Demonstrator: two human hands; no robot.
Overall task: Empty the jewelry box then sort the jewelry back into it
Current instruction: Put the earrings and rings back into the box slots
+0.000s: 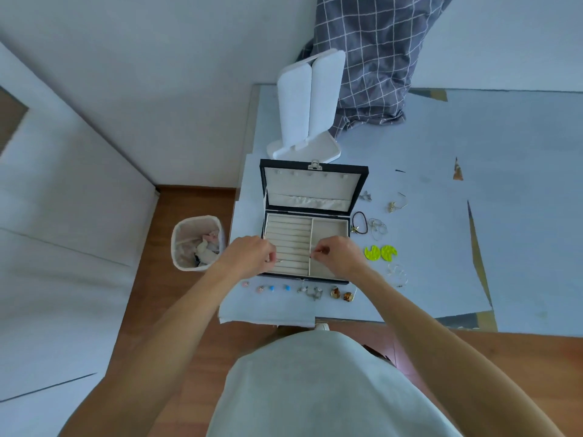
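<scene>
- Left hand (pixel 252 255) is hovering over the near-left corner of the jewelry box (pixel 307 244), fingers curled together and pinching a small silvery piece (pixel 278 261); too small to identify.
- Right hand (pixel 339 253) is sitting just beside it, over the divider between the ring rolls (pixel 288 244) and the open compartment (pixel 329 247), fingertips pressed together on something thin; cannot tell what.
- Under both hands the box is standing open, lid upright; rolls and open compartment are looking empty apart from what the hands are holding.
- Judgement: emptying is looking done; sorting back is only starting, with nearly everything still outside.
- Just nearer the person than the hands, a row of small earrings (pixel 271 288) and amber pieces (pixel 342 294) is lying along the table (pixel 441 279) edge.
- Right of the right hand: two yellow-green discs (pixel 380 252), clear hoops (pixel 398 274), a dark hair tie (pixel 360 223), thin silver hoops (pixel 378 227), further metal pieces (pixel 394 205).
- Beyond the box, a white display stand (pixel 307 105) is standing.
- Left of the left hand, on the floor, a waste bin (pixel 197 242).
</scene>
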